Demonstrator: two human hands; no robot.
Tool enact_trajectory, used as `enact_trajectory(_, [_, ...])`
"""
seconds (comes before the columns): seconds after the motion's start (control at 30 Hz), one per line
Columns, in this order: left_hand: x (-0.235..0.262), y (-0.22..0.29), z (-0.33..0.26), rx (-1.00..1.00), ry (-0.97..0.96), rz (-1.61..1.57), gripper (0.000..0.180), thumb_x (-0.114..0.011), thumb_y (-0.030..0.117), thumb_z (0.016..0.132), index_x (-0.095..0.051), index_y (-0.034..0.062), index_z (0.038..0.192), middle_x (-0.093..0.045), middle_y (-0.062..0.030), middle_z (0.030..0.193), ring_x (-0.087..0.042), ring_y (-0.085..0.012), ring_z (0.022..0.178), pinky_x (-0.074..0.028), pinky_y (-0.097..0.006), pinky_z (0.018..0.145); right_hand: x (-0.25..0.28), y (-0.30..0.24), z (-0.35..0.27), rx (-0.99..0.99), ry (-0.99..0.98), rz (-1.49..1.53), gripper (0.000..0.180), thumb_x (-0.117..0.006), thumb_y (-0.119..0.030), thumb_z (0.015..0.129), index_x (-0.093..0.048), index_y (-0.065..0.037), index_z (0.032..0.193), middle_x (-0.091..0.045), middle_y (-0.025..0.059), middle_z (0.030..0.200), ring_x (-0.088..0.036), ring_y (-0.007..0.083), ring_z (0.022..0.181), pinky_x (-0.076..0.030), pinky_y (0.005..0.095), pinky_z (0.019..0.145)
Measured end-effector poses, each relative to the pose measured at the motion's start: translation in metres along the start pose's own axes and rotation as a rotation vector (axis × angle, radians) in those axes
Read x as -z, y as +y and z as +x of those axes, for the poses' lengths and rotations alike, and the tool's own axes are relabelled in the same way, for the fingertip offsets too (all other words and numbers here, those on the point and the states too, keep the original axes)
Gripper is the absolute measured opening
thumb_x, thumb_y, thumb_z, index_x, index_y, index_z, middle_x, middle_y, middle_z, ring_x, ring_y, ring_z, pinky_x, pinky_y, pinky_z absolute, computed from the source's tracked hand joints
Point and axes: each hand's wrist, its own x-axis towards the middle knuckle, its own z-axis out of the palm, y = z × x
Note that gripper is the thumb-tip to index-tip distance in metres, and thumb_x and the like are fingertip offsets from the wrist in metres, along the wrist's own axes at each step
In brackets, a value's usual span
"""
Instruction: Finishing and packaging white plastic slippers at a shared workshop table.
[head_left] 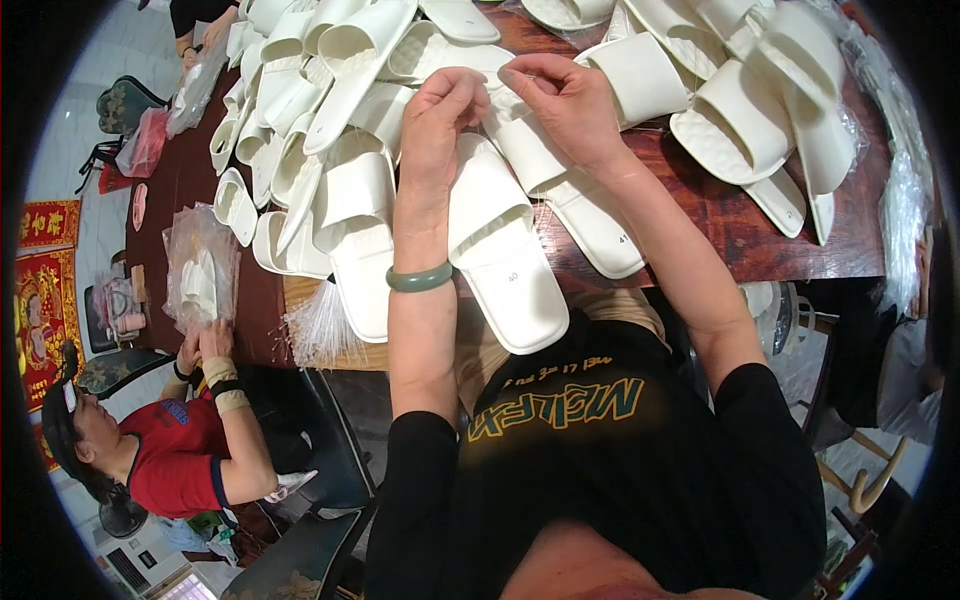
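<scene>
Both hands meet just above the white slipper (495, 250), whose long axis runs from them back toward the body on the surface (740, 240); the left hand (438, 115) rests curled on its strap, the right hand (565, 100) pinches something tiny beside it.

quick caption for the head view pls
Left hand and right hand pinch at a pair of white slippers beside a slipper pile.
</scene>
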Motion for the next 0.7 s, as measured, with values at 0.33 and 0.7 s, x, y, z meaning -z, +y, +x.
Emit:
enact_trajectory(0.33, [-0.0042, 0.0037, -0.0047, 0.053, -0.01, 0.096, 0.014, -0.055, 0.015, 0.091, -0.061, 0.0036, 0.096, -0.061, 0.0002, 0.08, -0.054, -0.0056, 0.07, -0.042, -0.019, 0.065, -0.0003, -0.0091, -0.0033, 0.025, 0.044, -0.189, 0.02, -0.069, -0.02, 0.082, -0.067, -0.001, 0.09, -0.05, -0.0082, 0.062, -0.04, 0.0005, 0.058, -0.034, 0.017, 0.051])
enact_trajectory(0.7, [-0.0056, 0.0057, -0.0067, 0.048, -0.027, 0.094, 0.015, -0.056, 0.014, 0.09, -0.061, 0.0029, 0.098, -0.061, 0.0, 0.081, -0.054, -0.0061, 0.072, -0.042, -0.019, 0.067, -0.0015, -0.0097, -0.0034, 0.046, 0.059, -0.142, 0.017, -0.065, -0.016, 0.081, -0.066, 0.001, 0.086, -0.054, -0.0018, 0.058, -0.042, 0.0021, 0.053, -0.034, 0.021, 0.047])
